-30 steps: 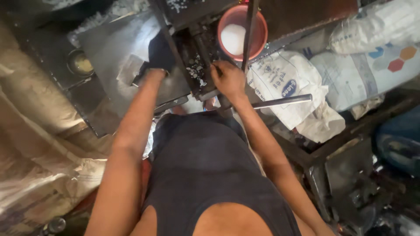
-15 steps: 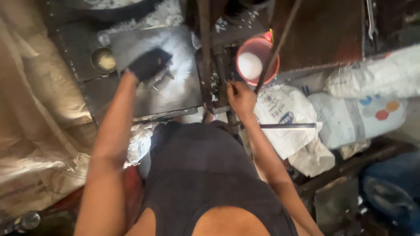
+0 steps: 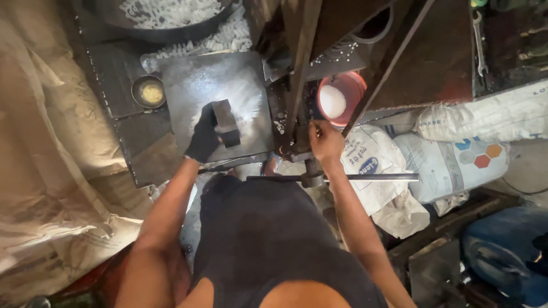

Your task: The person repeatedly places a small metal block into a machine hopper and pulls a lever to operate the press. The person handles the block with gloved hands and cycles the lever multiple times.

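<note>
My left hand (image 3: 204,137), in a black glove, grips a dark rectangular metal block (image 3: 226,122) that rests on a dusty square steel plate (image 3: 200,80). My right hand (image 3: 325,141) is bare and closed on a part of the dark upright press frame (image 3: 297,85), just above a horizontal steel bar (image 3: 371,177). A red bucket (image 3: 349,85) holding a white lump stands just beyond my right hand. My dark shirt fills the lower middle of the view.
A small metal bowl (image 3: 149,91) with yellow paste sits left of the plate. A dark pan (image 3: 165,17) of white pieces lies at the top. White sacks (image 3: 456,154) pile up on the right, brown sacking (image 3: 51,171) on the left. A spanner (image 3: 478,40) lies top right.
The view has shifted, so the plate and bucket now sit lower and more central. My gloved left hand has closed on the metal block. My right hand stays at the press frame.
</note>
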